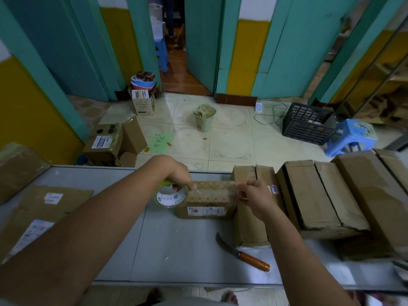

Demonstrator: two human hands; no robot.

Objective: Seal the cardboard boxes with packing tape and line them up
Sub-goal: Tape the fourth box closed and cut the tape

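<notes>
Cardboard box at counter's far edge: tape roll is gripped by left hand, its end pinched by right hand.

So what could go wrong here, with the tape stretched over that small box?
Two things, probably. The clear strip, stretched from the tape roll in the left hand to the pinch of the right hand, spans the small box. It could twist, stick to itself or land crooked. And the knife lies bare-bladed on the table close by the right forearm, so a careless sweep might catch it.
</notes>
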